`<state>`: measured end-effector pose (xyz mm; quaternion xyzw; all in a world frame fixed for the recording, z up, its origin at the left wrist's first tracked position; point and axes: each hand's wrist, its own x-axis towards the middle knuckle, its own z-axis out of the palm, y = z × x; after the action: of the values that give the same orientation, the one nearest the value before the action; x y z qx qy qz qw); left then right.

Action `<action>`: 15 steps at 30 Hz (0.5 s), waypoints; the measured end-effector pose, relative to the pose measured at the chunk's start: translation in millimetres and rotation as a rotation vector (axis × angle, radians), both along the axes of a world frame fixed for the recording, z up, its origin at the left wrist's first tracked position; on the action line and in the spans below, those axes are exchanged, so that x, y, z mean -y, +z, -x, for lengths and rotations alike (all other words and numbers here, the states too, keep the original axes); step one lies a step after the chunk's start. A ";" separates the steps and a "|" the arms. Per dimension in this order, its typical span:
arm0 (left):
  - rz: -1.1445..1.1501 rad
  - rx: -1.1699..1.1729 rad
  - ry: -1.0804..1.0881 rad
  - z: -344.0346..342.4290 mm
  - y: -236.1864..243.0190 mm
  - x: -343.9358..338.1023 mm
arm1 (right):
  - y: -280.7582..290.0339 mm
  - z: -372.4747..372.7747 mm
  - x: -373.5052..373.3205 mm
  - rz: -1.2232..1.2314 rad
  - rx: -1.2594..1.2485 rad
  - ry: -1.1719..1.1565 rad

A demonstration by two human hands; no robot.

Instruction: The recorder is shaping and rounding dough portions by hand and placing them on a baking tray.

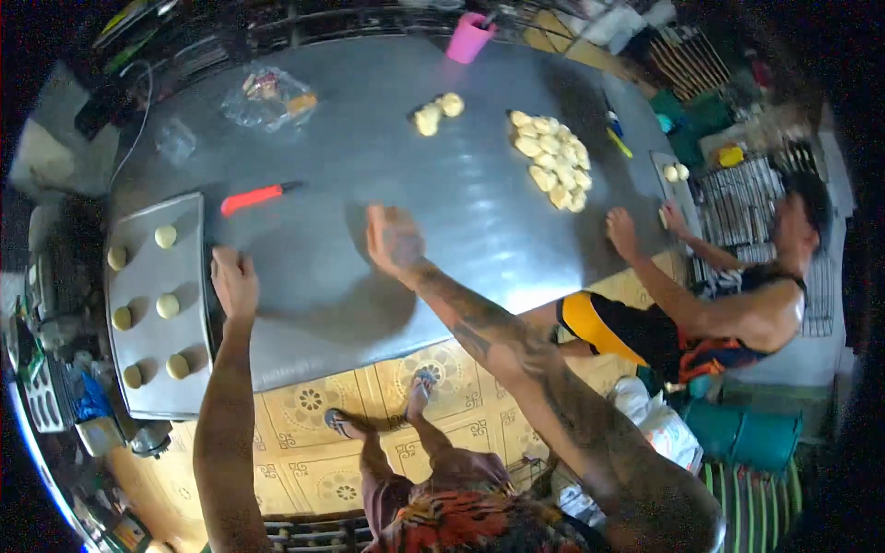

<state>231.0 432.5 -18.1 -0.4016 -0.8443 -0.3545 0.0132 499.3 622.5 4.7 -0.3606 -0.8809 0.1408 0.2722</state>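
Note:
My left hand (235, 283) rests on the grey table beside the right edge of a metal baking tray (147, 276). Its fingers are curled in, and whatever may be under them is hidden. Several round dough balls, one of them a pale dough ball (168, 306), sit spaced apart on that tray. Over the middle of the table is my right hand (396, 244), smeared by motion, so its fingers and anything beneath them cannot be made out. Farther off lie a few dough lumps (429, 118) and, to the right, a large cluster of dough pieces (550, 157).
A red-handled knife (253, 198) lies beyond my left hand. Clear plastic bags (267, 100) and a pink cup (470, 39) stand toward the far side. At right, a co-worker (737, 304) has hands at the table edge, near a small tray (678, 189) with dough balls.

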 end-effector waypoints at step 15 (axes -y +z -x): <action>-0.043 -0.150 0.026 3.4 3.0 -4.4 | 8.1 7.8 1.0 0.025 0.077 -0.051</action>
<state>227.6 436.9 -15.1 -0.4155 -0.8383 -0.3415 0.0895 491.5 621.5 12.8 -0.3913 -0.8796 0.1308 0.2369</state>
